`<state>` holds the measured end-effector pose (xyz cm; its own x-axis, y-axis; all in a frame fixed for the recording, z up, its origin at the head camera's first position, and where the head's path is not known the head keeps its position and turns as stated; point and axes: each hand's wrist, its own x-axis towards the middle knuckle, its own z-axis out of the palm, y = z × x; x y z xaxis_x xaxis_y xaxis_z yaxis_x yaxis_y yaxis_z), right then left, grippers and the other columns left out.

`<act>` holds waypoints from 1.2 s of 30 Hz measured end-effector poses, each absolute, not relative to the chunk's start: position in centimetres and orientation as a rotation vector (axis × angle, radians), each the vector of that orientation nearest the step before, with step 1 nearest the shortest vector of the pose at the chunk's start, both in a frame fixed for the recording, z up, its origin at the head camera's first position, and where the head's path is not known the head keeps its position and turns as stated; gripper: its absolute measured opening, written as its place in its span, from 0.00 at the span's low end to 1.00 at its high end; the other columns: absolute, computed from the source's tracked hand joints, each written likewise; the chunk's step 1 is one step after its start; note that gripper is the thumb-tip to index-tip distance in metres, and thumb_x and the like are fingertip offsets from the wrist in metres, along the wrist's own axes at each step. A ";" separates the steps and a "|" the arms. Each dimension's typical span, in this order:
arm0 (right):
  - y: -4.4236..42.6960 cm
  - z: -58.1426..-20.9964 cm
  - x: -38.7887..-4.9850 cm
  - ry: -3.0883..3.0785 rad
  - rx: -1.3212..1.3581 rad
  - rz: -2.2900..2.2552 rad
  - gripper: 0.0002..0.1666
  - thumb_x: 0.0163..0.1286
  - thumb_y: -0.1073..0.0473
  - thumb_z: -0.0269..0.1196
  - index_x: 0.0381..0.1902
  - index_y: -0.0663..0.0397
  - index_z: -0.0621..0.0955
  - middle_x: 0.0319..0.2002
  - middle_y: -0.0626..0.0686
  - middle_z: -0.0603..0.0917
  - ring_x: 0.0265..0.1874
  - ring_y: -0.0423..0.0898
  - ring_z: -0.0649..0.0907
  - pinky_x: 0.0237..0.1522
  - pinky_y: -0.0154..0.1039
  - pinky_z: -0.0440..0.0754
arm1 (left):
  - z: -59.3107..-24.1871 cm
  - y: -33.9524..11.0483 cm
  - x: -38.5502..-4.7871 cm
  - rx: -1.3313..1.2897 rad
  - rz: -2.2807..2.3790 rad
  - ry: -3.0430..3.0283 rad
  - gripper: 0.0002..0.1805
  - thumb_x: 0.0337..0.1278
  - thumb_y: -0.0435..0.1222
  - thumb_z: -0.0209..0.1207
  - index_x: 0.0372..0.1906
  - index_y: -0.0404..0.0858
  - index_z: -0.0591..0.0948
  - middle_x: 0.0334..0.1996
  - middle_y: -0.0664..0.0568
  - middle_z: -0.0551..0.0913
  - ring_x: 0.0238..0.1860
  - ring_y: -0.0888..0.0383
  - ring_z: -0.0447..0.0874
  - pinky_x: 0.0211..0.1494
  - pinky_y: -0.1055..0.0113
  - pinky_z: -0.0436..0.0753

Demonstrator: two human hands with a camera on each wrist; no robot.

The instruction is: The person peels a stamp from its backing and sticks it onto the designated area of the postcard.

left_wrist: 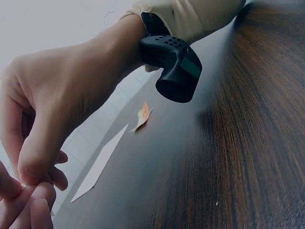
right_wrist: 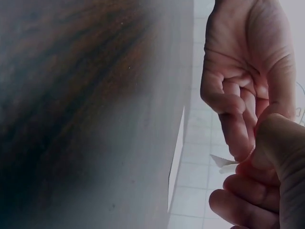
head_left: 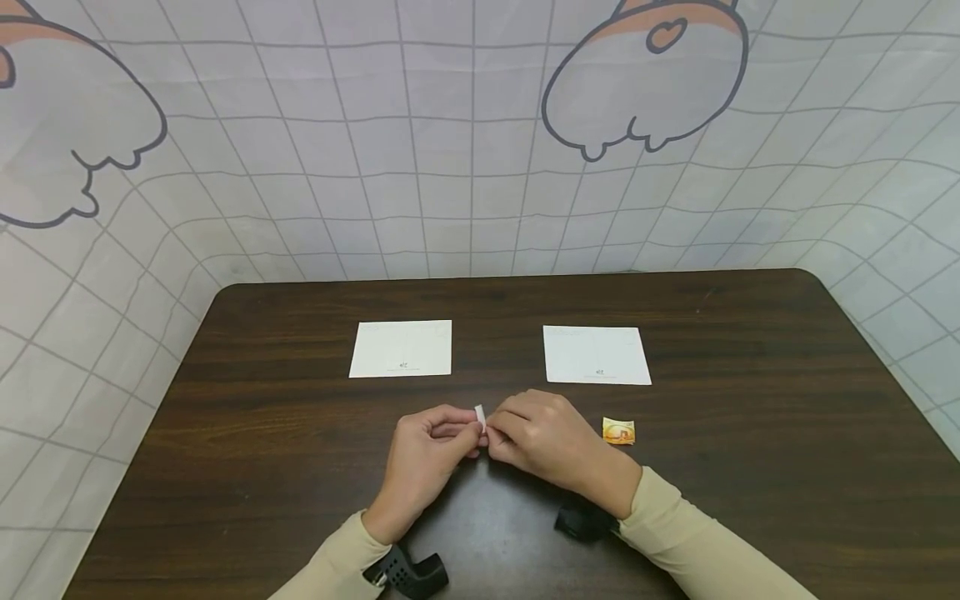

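I count two hands: one left hand (head_left: 426, 457) and one right hand (head_left: 551, 437). There are one small white strip (head_left: 480, 413), two white cards (head_left: 401, 350) (head_left: 597, 354), one small yellow-orange packet (head_left: 618, 431), two black wrist devices (head_left: 422, 577) (head_left: 585, 518), two beige sleeves (head_left: 330, 560) (head_left: 705, 537), one brown table (head_left: 277, 433), and also two printed figures (head_left: 82, 108) (head_left: 645, 92) on the backdrop (head_left: 450, 192).
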<state>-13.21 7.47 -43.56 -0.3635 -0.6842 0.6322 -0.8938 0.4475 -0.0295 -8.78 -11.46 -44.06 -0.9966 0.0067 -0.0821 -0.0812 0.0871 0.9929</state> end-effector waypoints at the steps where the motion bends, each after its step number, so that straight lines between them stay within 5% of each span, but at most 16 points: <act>1: 7.5 -43.6 -13.2 -2.152 1.319 0.499 0.05 0.56 0.62 0.75 0.26 0.53 0.87 0.26 0.45 0.88 0.28 0.38 0.87 0.35 0.33 0.88 | -44.0 -11.5 -8.7 -0.076 2.071 2.272 0.04 0.61 0.27 0.68 0.38 0.30 0.89 0.33 0.38 0.92 0.28 0.63 0.91 0.35 0.72 0.89; 36: 7.3 -43.5 -13.3 -2.178 1.271 0.564 0.03 0.58 0.62 0.72 0.26 0.53 0.88 0.27 0.46 0.89 0.28 0.40 0.87 0.34 0.34 0.88 | -44.0 -11.5 -8.7 -0.073 2.102 2.250 0.05 0.62 0.30 0.68 0.40 0.32 0.90 0.35 0.39 0.93 0.30 0.66 0.91 0.37 0.71 0.89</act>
